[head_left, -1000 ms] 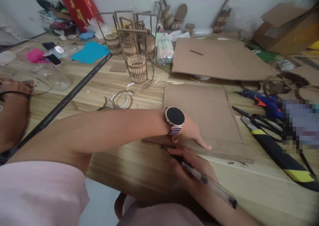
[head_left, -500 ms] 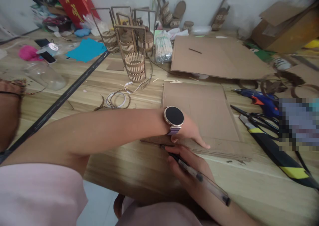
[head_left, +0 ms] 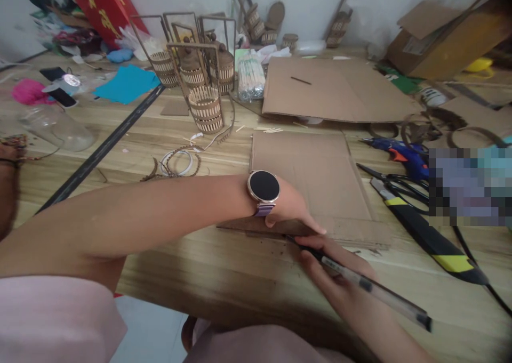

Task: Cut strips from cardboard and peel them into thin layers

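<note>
My left hand (head_left: pixel 290 206), with a round watch (head_left: pixel 264 186) at the wrist, presses down on a narrow brown strip (head_left: pixel 344 230) lying along the near edge of a cardboard sheet (head_left: pixel 308 166). Its thumb and a finger are spread apart. My right hand (head_left: pixel 340 269) is closed round a black-capped clear pen (head_left: pixel 366 283), whose tip meets the near edge of the strip, just below my left hand. The pen's back end points to the lower right.
Right of the cardboard lie a yellow-black cutter (head_left: pixel 430 235), black scissors (head_left: pixel 404 187) and a blue glue gun (head_left: pixel 400 152). Small slatted baskets (head_left: pixel 206 110) stand at the back beside a larger cardboard sheet (head_left: pixel 332 91). Another person's arm (head_left: pixel 7 192) shows at far left.
My right hand and the pen have slid to the right along the strip's near edge. My left hand stays pressed on the strip. The whole view has shifted slightly.
</note>
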Demonstrator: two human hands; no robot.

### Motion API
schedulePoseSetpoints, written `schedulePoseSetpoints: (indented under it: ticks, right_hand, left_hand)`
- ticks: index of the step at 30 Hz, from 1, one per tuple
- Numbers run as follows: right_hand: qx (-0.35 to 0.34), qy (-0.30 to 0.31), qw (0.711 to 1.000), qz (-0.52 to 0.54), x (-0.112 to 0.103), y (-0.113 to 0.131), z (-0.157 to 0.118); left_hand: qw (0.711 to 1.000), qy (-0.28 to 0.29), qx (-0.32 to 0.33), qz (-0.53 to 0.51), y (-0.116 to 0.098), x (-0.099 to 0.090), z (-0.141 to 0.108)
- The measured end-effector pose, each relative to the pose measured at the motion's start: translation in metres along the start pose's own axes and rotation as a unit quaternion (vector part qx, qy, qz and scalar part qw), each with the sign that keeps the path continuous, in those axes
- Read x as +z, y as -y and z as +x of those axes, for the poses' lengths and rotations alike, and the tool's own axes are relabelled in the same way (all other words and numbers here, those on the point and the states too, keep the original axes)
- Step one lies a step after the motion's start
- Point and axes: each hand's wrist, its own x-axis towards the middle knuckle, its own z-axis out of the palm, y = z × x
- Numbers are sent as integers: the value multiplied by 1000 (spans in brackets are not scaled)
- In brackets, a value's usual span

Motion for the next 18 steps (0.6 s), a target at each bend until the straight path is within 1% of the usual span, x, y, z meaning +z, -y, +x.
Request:
schedulePoseSetpoints:
  ticks: [1,3,7,12,18]
  right_hand:
    - [7,-13,1000,-1,-4,-3,-3]
    - [15,-38,999,-9,-12,-8,-8]
    - [23,-51,997,-45,-33,-14,-12]
    - [37,-80,992,-86,-57,-22,-14]
    - [93,-89,984,-122,-81,-42,-23]
  left_hand:
    - [997,66,16,25,-2,-4,-1]
    - [987,143,37,67,-4,-10,-3]
    - [979,170,27,112,-8,-17,-5]
    - [973,185,15,136,-13,-19,-7]
    - [971,189,4,145,-13,-17,-6]
